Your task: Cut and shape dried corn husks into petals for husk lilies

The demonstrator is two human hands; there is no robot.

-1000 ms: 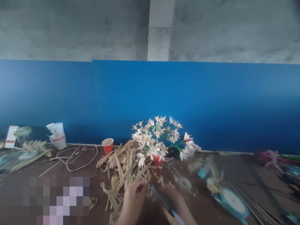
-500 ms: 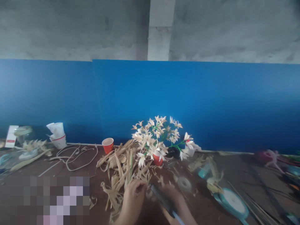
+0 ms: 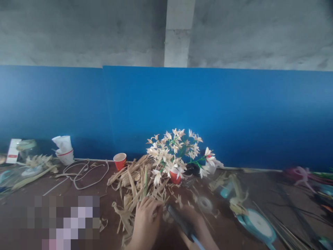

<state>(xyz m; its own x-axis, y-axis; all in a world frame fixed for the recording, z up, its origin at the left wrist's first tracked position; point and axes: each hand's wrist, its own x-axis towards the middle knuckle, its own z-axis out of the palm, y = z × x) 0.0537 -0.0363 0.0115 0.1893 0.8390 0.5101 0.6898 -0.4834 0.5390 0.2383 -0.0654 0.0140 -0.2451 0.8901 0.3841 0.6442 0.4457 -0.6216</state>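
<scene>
My left hand [image 3: 147, 219] is closed, its fingers curled into a pinch over the front of a pile of dry husk strips [image 3: 135, 178]. Whatever the fingertips hold, if anything, is hidden or too small to name. My right hand [image 3: 195, 224] is wrapped round a dark, long-bodied tool [image 3: 180, 219] with a pale blue rod or cord at its rear. That tool's tip points up and left, close to the left fingers but apart from them. Beyond both hands stands a bunch of cream husk flowers [image 3: 169, 152] on green stems, in a red paper cup [image 3: 175, 176].
Left of the pile is another red paper cup [image 3: 120, 162], with a looped white cord [image 3: 88, 177] and stacked white cups [image 3: 64, 152] beyond. To the right lie a clear tape roll [image 3: 205, 204] and a teal-edged ribbon spool [image 3: 258, 224]. A blue panel [image 3: 208, 104] closes off the back.
My left hand has drawn slightly left, and its fingertips have moved away from the tool's tip. My right hand and the tool have hardly moved.
</scene>
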